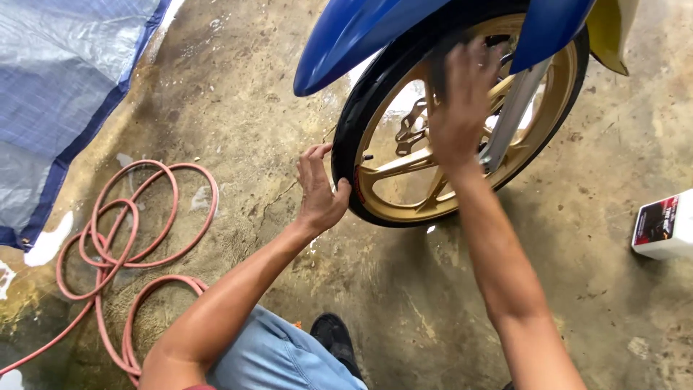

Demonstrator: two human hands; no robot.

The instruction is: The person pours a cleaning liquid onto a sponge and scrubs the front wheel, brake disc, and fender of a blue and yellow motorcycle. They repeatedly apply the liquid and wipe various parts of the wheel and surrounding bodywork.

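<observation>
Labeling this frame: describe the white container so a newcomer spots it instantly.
Start at the motorcycle front wheel with gold spokes, which the left hand grips at the tyre and the right hand reaches into. Look right across the wet concrete floor to the frame edge: the white container lies there alone, the only boxy white item, with a red-and-black label.

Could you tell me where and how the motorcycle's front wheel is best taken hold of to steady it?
Probably by the black tyre at its exposed outer edge, coming from the side, as the left hand does: its rounded rim fits a curled hand. The blue mudguard covers the top, and the gold spokes and brake disc crowd the middle.
</observation>
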